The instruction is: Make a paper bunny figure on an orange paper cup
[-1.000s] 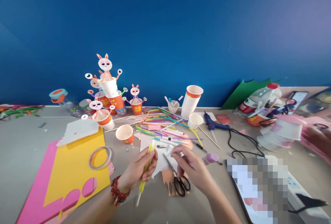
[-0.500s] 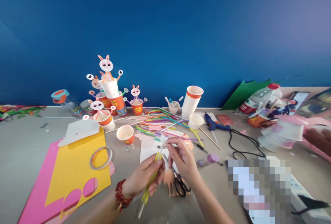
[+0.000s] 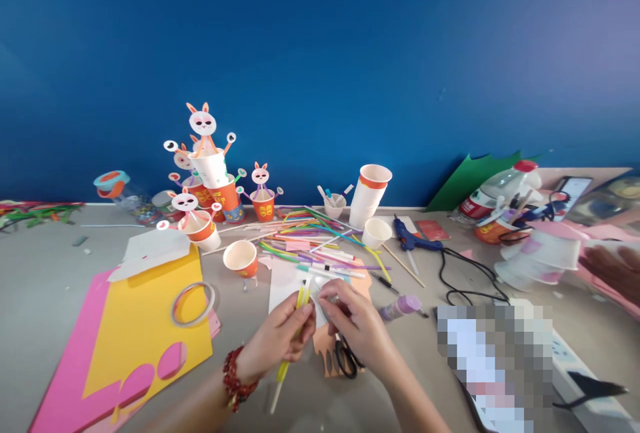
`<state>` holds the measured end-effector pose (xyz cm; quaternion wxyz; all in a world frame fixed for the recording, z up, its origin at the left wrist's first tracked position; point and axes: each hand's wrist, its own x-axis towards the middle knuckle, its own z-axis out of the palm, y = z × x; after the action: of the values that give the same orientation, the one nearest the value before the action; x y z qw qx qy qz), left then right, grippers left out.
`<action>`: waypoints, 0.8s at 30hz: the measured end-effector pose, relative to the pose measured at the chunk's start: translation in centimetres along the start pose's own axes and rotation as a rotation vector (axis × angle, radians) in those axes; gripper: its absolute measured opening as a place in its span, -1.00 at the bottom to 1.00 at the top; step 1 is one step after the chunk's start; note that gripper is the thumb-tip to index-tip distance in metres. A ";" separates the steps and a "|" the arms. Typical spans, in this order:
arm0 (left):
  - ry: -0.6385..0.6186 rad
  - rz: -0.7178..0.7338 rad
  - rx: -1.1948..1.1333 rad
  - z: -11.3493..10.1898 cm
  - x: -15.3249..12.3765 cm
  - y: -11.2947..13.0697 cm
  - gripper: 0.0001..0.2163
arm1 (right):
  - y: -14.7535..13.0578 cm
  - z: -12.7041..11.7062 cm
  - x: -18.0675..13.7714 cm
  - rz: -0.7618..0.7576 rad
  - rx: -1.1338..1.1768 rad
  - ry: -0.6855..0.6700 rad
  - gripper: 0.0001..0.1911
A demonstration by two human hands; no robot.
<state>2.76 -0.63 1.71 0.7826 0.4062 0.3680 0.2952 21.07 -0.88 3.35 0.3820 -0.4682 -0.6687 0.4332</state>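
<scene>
Low centre of the head view, over the grey table [image 3: 240,326], the left hand [image 3: 290,333] has its fingers closed round slim, straw-like yellow sticks [image 3: 283,372], tilted, tops leaning right, a white end poking out below the fist. Right hand [image 3: 355,316] is just beside the tops, thumb and fingertips brought close together at a small whitish see-through piece [image 3: 317,286]; blurred, can't tell whether it's pinched or only touched. Sticks look light, hollow, fairly stiff lengthwise; probably smooth, apt to slide past each other, and likely to crease if squeezed hard. Best hold: light grip mid-length, tops left free, as now. Clear piece looks thin and flimsy; edge pinch suits it. Black-handled scissors [image 3: 349,363] lie partly under the right hand, on peach cut paper [image 3: 327,350]. Purple-capped glue stick [image 3: 400,308] lies right of that hand.
</scene>
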 end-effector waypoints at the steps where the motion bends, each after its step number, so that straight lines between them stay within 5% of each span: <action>1: -0.001 0.002 0.002 0.0 0.0 0.0 -0.62 | -0.2 0.0 0.1 0.005 -0.012 -0.005 -0.83; 24: 0.090 0.049 0.102 0.6 0.4 0.0 -0.60 | -2.4 -0.3 0.6 0.035 -0.309 0.014 -0.87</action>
<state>3.45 -0.53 1.82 0.7362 0.4406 0.4073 0.3130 20.47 -0.72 5.75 0.3023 -0.5362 -0.7164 0.3284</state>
